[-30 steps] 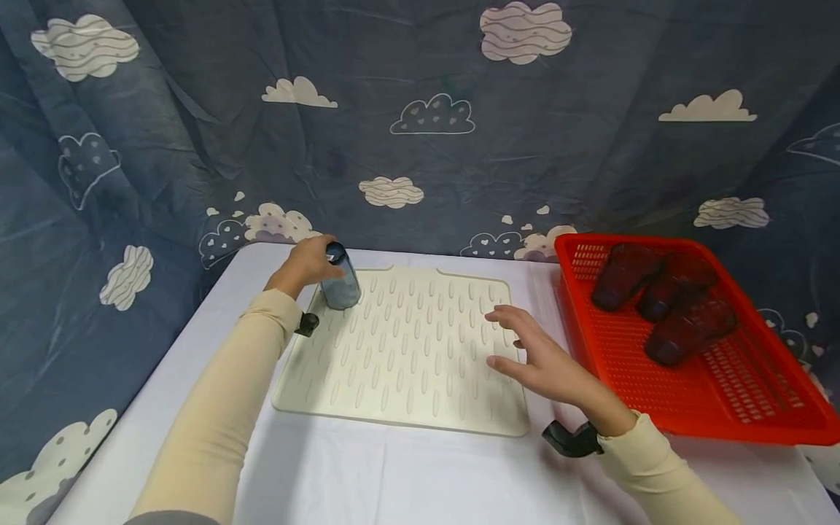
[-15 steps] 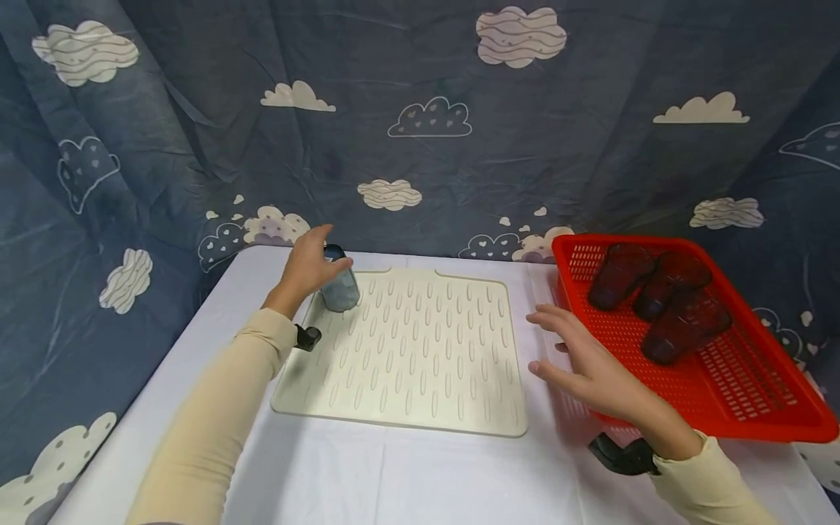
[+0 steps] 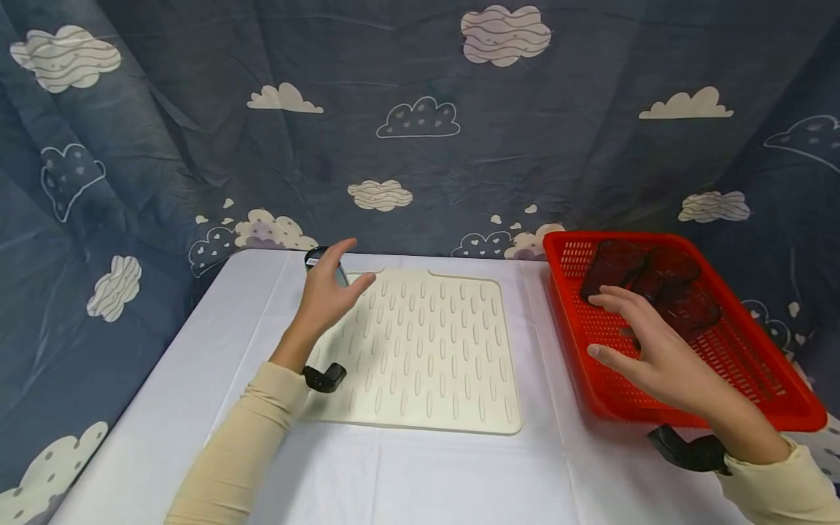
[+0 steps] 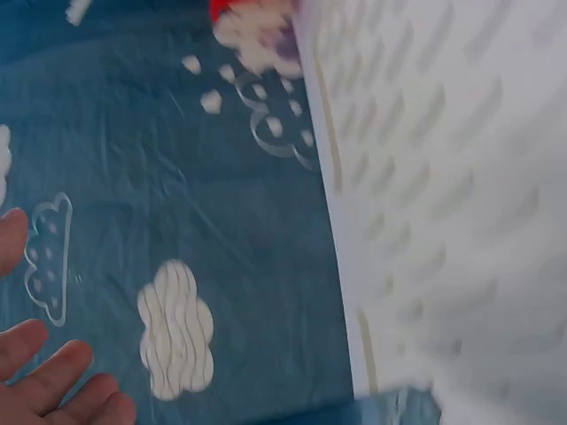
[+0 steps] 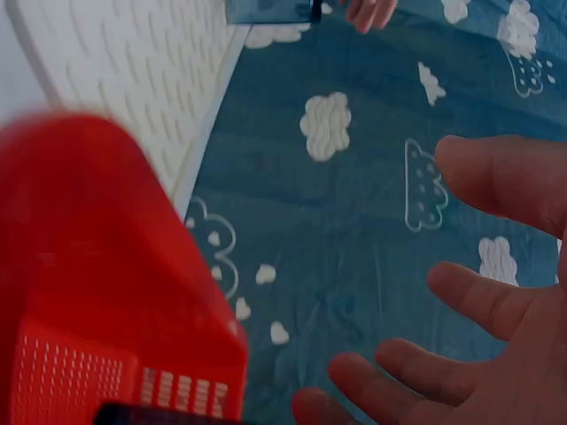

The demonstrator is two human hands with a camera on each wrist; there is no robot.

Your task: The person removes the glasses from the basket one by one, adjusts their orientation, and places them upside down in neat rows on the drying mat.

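Observation:
A blue-tinted drinking glass (image 3: 342,275) stands upright at the far left corner of the cream ribbed mat (image 3: 433,350). My left hand (image 3: 326,295) is in front of it in the head view, hiding most of it, with fingers spread and nothing held. Only fingers of the left hand (image 4: 58,385) show in the left wrist view, apart from the glass (image 4: 403,409). Over the near left side of a red plastic basket (image 3: 572,343) hovers my right hand (image 3: 663,357), fingers apart and holding nothing. Inside the basket lie three dark, see-through glasses (image 3: 612,268), partly hidden by that hand.
The mat lies on a table with a white cloth (image 3: 459,474). A dark blue curtain (image 3: 420,65) with cloud prints hangs behind and at the left. The basket's raised rim (image 3: 689,239) stands at the table's right side.
My left hand has let go of the glass and drawn back toward me and slightly right, leaving it on the mat. My right hand has moved right, from over the mat to over the basket.

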